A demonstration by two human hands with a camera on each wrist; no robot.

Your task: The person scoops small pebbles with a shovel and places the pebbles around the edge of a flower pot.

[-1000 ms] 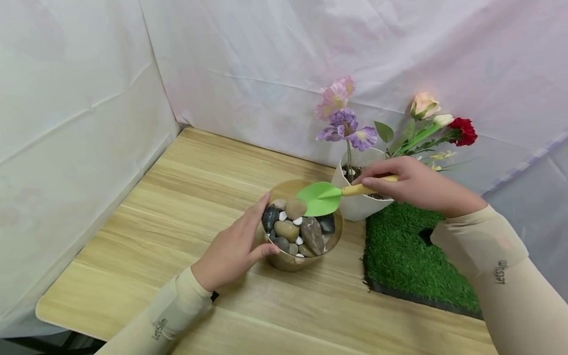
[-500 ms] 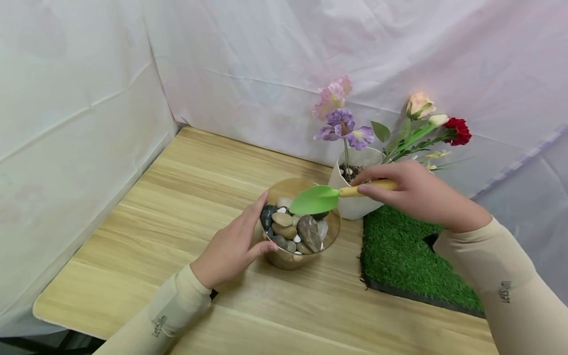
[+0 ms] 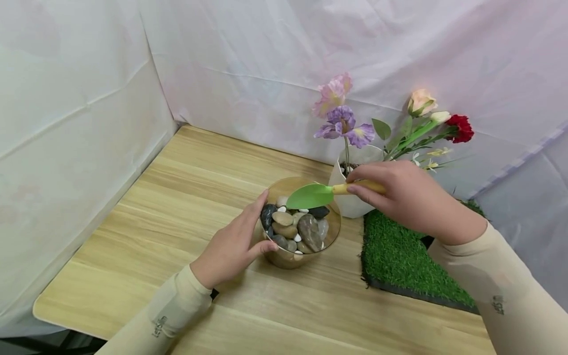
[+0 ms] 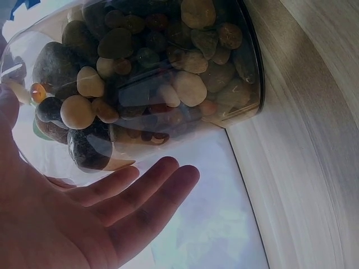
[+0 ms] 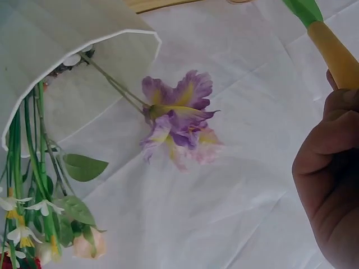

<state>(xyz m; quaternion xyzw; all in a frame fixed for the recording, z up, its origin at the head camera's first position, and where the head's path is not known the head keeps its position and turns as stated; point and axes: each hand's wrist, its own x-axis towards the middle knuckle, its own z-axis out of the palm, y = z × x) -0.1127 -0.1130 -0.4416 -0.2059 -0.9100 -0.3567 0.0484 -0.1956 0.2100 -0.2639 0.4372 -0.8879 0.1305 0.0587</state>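
In the head view, a clear amber-tinted bowl stands on the table, filled with dark, tan and white stones. My left hand rests on its left side, thumb at the near rim and fingers extended along the wall. The left wrist view shows these fingertips fairly straight beside the bowl, and stones through its wall. My right hand grips the yellow handle of a small garden trowel. Its green blade is tilted over the back of the bowl, overlapping the stones; some are hidden behind it.
Behind my right hand stands a white pot with a purple iris, a red carnation and other flowers. An artificial grass mat lies on the right of the wooden table. White cloth hangs at the back and left.
The trowel has moved slightly left and its blade has turned lower side forward. A tan stone that was at the blade's edge now lies among the stones. The left hand has stayed put.
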